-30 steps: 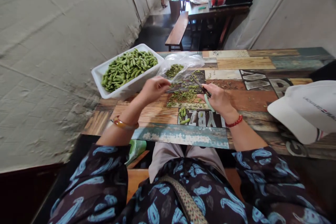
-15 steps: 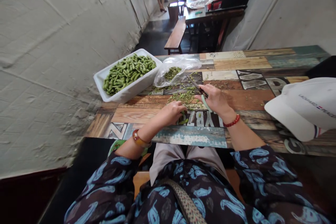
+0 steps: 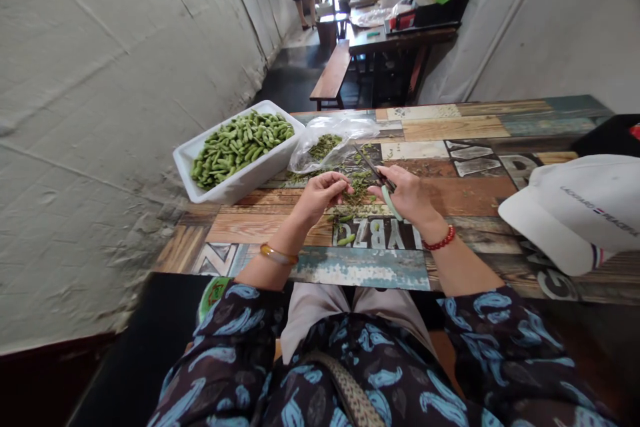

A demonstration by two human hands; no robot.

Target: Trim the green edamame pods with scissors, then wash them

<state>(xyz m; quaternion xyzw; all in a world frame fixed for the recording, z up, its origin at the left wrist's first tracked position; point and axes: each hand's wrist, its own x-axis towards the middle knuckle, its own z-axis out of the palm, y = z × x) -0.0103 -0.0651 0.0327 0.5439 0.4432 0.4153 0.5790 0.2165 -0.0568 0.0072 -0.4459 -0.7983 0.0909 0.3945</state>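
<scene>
Far left: white tub (image 3: 231, 195), set at a slant on the patchwork-topped table (image 3: 465, 187), heaped with green pods (image 3: 240, 150). Pods look slim and light, firm enough to pinch yet easily bruised, I judge; skins may slide if damp. Best hold: mid-body, thumb against fingertips, ends left free of the grip.

Just right of tub: clear plastic bag (image 3: 306, 159), mouth spread, green trimmings (image 3: 325, 145) inside. Film thin and limp, likely to shift at a touch; better taken by its gathered rim.

Left hand (image 3: 325, 193): above the table, in front of the bag, thumb and fingertips drawn together in a pinch. Cannot tell whether a pod sits between them. Amber bangle (image 3: 279, 255) at that wrist.

Nearer the table's front edge, below the left hand: at least 2 loose pods, the clearest (image 3: 346, 240) lying on its side on the printed lettering. Between the hands: scattered clippings (image 3: 359, 190), dry-looking, probably near weightless.

Right hand (image 3: 406, 193): curled round the scissors (image 3: 373, 166), blades pointing away and leftward over the clippings. Blades stiff; pale green handle is the place to hold. Blade gap too small to read. Red bead bracelet (image 3: 440, 238) at that wrist.

Far right: white cap (image 3: 575, 207), brim toward the work, well apart from it.
</scene>
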